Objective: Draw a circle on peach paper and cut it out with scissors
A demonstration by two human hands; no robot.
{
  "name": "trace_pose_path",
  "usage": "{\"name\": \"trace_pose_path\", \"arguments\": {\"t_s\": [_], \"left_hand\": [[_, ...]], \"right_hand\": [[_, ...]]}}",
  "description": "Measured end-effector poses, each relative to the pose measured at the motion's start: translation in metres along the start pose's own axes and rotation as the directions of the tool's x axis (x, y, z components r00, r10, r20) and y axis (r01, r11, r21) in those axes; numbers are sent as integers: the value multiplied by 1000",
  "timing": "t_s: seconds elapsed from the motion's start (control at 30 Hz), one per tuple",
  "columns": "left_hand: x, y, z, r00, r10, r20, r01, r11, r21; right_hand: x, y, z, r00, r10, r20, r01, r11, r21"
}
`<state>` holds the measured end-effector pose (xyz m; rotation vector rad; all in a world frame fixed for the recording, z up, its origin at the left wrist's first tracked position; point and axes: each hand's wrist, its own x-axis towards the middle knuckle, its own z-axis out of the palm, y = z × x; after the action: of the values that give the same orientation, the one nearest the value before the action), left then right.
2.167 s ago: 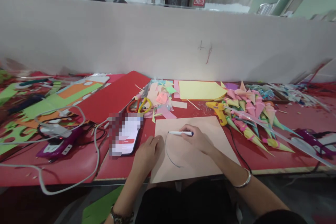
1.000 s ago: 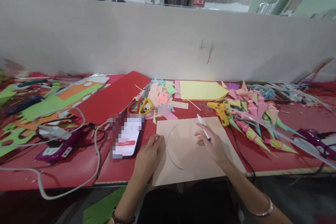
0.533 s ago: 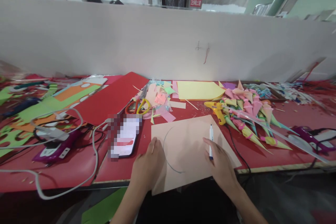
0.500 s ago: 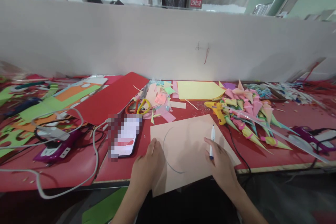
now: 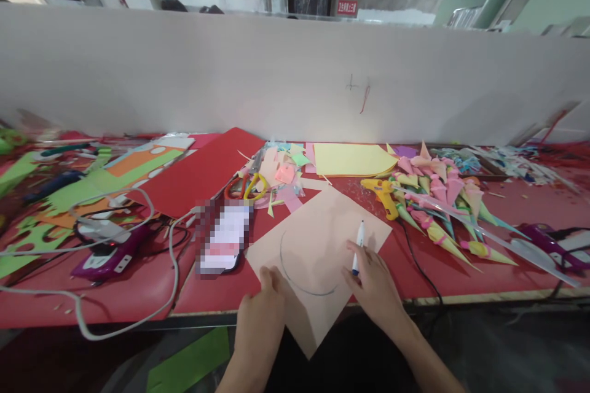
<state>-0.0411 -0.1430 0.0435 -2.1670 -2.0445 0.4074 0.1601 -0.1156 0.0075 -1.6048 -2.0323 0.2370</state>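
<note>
Power strip (image 5: 108,256): purple and white, on the red table (image 5: 142,295), with a white cable (image 5: 174,264) looping beside it.
Cut sheets (image 5: 106,178): green and orange, some with round holes, lying overlapped behind the strip.
Red sheet (image 5: 207,169): slanted across the table, its near end close to the phone.
Phone (image 5: 228,236): flat, screen up and lit, just left of the peach sheet.
Scissors (image 5: 252,187): orange and yellow handles towards the person, among paper scraps (image 5: 283,166).
Left hand (image 5: 262,313): fingers curled at the peach sheet's lower left edge; whether they pinch it or only press, I cannot tell.
Peach sheet (image 5: 318,239): between the hands, set cornerwise, near corner jutting past the table edge; a curved pencil-like line (image 5: 289,277) runs down its left part and along the bottom.
Marker (image 5: 359,245): white, dark tip pointing away from the person, blue end nearer.
Right hand (image 5: 375,285): gripping the marker over the sheet's right part, thumb and forefinger spread.
Glue gun (image 5: 386,196): yellow, right of the sheet, beside a heap of paper cones (image 5: 442,193).
</note>
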Motion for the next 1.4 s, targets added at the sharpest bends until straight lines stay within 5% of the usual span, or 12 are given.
{"name": "trace_pose_path", "arguments": {"t_s": [0.27, 0.5, 0.7, 0.8, 1.0, 1.2, 1.4], "left_hand": [[-7, -7, -2, 990, 109, 89, -107, 994, -31], [-5, -21, -8, 967, 222, 127, -172, 932, -320], [4, -33, 0, 977, 213, -21, -186, 799, -572], [6, -30, 0, 968, 250, -9, -198, 743, -639], [11, -17, -2, 914, 405, 9, -283, 656, -700], [26, -31, 6, 906, 395, -154, -374, 572, -730], [42, -47, 16, 910, 282, -305, -413, 691, -593]], "right_hand": [[19, 14, -4, 994, -47, 96, 45, 999, 23], [38, 28, -15, 980, -53, 191, 35, 994, 100], [36, 14, -15, 982, -138, 131, 119, 983, 140], [30, 3, -10, 989, -110, 97, 101, 990, 95], [22, 0, 4, 998, -9, 64, 13, 998, -66], [20, 11, 5, 990, -31, 140, 42, 996, -80], [29, 24, -3, 979, -97, 177, 113, 990, -82]]}}
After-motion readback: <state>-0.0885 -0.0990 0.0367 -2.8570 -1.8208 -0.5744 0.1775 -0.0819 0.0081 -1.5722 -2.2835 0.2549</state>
